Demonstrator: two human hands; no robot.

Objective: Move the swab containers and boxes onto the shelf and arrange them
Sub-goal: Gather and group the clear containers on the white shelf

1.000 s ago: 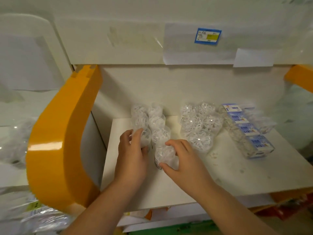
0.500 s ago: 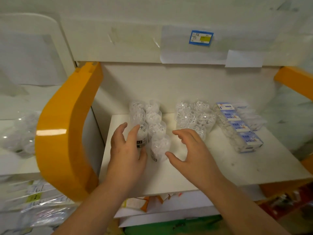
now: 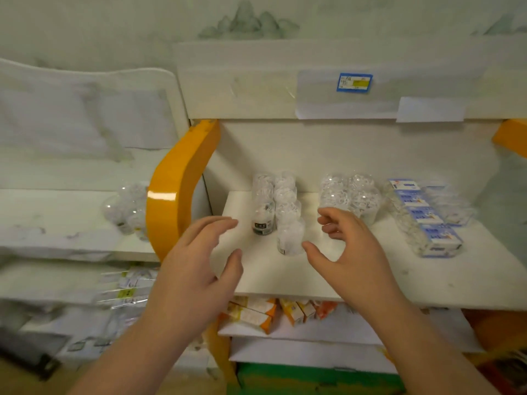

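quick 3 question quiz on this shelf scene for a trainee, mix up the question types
1. True or false: the left hand is gripping a swab container.
2. Which items sit furthest right on the white shelf? A) the narrow swab containers B) the wide swab tubs C) the blue-labelled boxes
3. Fill in: the curved shelf support to the left of the containers is coloured ____.

Key
1. False: both the left hand and the right hand are open and hold nothing.
2. C
3. Orange
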